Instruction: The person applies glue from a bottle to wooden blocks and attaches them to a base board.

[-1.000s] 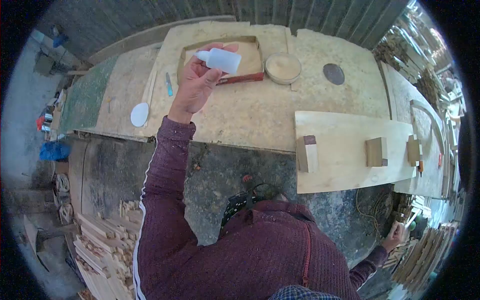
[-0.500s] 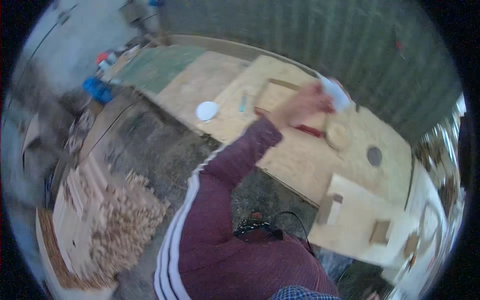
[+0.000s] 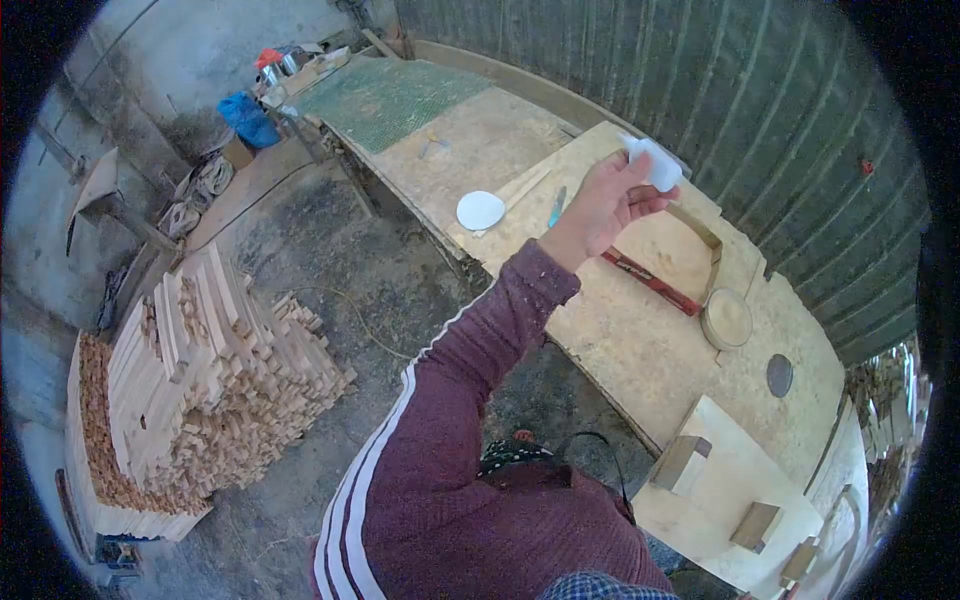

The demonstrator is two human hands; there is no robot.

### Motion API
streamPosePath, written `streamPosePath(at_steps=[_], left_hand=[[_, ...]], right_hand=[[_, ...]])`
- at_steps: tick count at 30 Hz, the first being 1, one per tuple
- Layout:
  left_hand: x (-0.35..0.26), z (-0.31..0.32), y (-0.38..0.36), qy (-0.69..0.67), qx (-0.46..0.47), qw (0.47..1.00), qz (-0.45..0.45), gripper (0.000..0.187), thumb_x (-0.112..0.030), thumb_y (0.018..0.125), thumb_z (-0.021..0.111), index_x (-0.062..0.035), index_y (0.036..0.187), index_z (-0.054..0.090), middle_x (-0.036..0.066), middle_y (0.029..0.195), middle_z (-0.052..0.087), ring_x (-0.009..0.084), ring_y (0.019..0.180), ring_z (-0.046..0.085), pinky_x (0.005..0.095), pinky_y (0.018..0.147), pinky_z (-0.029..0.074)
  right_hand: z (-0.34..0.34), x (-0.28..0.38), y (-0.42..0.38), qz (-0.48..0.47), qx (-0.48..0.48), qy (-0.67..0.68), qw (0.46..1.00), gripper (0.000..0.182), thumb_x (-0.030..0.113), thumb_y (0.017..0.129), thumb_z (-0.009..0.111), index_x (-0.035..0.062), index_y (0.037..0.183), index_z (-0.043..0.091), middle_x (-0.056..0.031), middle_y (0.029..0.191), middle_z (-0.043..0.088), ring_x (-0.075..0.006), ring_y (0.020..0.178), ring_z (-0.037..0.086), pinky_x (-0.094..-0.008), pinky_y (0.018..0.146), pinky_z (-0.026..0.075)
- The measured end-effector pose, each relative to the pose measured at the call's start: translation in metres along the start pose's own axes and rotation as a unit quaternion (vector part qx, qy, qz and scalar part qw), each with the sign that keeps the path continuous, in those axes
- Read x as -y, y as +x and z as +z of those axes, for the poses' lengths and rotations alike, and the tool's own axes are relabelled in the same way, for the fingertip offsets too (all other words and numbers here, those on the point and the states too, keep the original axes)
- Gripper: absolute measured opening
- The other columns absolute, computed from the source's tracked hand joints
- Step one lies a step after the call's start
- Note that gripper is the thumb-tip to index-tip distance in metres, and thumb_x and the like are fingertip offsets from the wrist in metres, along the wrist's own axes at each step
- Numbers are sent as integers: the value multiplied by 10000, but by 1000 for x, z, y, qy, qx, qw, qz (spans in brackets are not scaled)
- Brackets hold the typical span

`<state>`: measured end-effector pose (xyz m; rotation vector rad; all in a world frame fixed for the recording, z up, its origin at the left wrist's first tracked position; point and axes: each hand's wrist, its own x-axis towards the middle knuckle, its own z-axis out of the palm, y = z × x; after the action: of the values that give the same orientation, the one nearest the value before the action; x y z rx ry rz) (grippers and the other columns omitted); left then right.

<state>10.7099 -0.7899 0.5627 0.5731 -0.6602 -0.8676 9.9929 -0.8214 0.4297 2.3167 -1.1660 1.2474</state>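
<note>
My left hand (image 3: 605,200), in a maroon sleeve with white stripes, reaches out over the workbench. Its thumb and fingers close on a small white folded piece (image 3: 658,170), thin like paper or cloth. Below and beyond the hand lies a shallow cardboard tray (image 3: 716,262) with a red front side (image 3: 655,284). A round tub (image 3: 727,320) with a beige top stands at the tray's right corner. Left of the hand are a blue-handled knife (image 3: 556,208) and a white round disc (image 3: 481,210). My right hand is out of view.
A dark disc (image 3: 780,375) lies toward the bench's right end. Nearer me, a pale board (image 3: 690,500) carries several wooden blocks (image 3: 757,526). Stacked wooden strips (image 3: 215,370) stand on the floor at left. A corrugated wall (image 3: 700,90) runs behind the bench.
The view has swung, and the blur has cleared. My left hand still grips the white piece, now lifted nearer the bench's back edge, and more of the tray's red side shows.
</note>
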Motion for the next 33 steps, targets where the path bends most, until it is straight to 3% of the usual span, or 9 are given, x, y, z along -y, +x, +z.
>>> streamPosePath(at_steps=[1, 7, 12, 14, 19, 21, 27, 30, 33], left_hand=[[-5, 0, -4, 1, 0, 1000, 2, 327, -294, 930, 546, -36, 1124, 492, 89, 1017, 619, 187, 878, 638, 262, 733, 533], [-5, -35, -33, 34, -30, 999, 9, 359, -262, 938, 531, -79, 1232, 435, 92, 1091, 591, 207, 981, 614, 296, 774, 516], [26, -95, -142, 172, -197, 964, -46, 404, -199, 884, 610, -77, 1224, 431, 83, 1114, 580, 176, 953, 610, 280, 766, 509], [30, -134, -195, 292, -301, 903, -99, 431, -178, 831, 676, -52, 1181, 459, 66, 1073, 593, 148, 917, 607, 266, 740, 507], [38, -295, -392, 549, -439, 705, -97, 488, -212, 812, 704, -48, 1201, 459, 46, 1022, 618, 116, 863, 604, 256, 661, 500], [-13, -264, -415, 382, -590, 693, -163, 473, -228, 820, 693, -39, 1195, 474, 44, 1017, 620, 116, 846, 609, 260, 653, 499], [-93, -364, -489, 160, -674, 719, -57, 398, -179, 838, 662, -53, 1173, 485, 44, 996, 615, 129, 845, 613, 267, 658, 502], [-159, -393, -430, 152, -623, 767, -15, 420, -109, 799, 693, -61, 1159, 483, 67, 1061, 592, 168, 920, 607, 286, 710, 524], [-230, -392, -342, 111, -489, 865, -9, 449, -97, 797, 699, -61, 1182, 473, 67, 1057, 589, 163, 932, 601, 291, 734, 526]], right_hand=[[-2, 19, 8, 178, 135, -143, 964, 357, 276, 868, 602, -62, 756, 630, -209, 727, 604, -346, 696, 556, -437, 647, 455], [25, 82, 75, 262, 140, -68, 953, 340, 304, 878, 589, 0, 734, 637, -194, 710, 599, -282, 669, 544, -442, 632, 433], [102, 77, 141, 44, 16, -6, 999, 455, 352, 865, 596, 75, 519, 491, -99, 495, 418, -253, 470, 378, -412, 482, 306], [155, -15, 136, 129, 180, 160, 962, 221, 171, 947, 513, -36, 988, 580, -105, 924, 588, -170, 837, 536, -304, 799, 442], [223, 190, 223, -71, 255, 216, 940, 92, 25, 852, 575, -65, 873, 569, -146, 923, 580, -254, 904, 540, -343, 853, 428], [244, 260, 241, -117, 295, 225, 921, 86, 26, 892, 543, -57, 871, 543, -99, 866, 553, -201, 824, 513, -286, 772, 421], [343, 462, 256, -148, 307, 291, 894, 98, -5, 829, 578, -33, 922, 589, -116, 929, 576, -217, 857, 530, -318, 809, 428], [390, 638, 216, -67, 426, 413, 802, 331, 63, 740, 707, 18, 1041, 578, -102, 1003, 587, -205, 944, 545, -317, 839, 433], [369, 831, 199, -273, 434, 479, 713, 595, 245, 627, 818, 42, 1120, 553, -126, 1043, 598, -276, 960, 584, -352, 832, 466]])
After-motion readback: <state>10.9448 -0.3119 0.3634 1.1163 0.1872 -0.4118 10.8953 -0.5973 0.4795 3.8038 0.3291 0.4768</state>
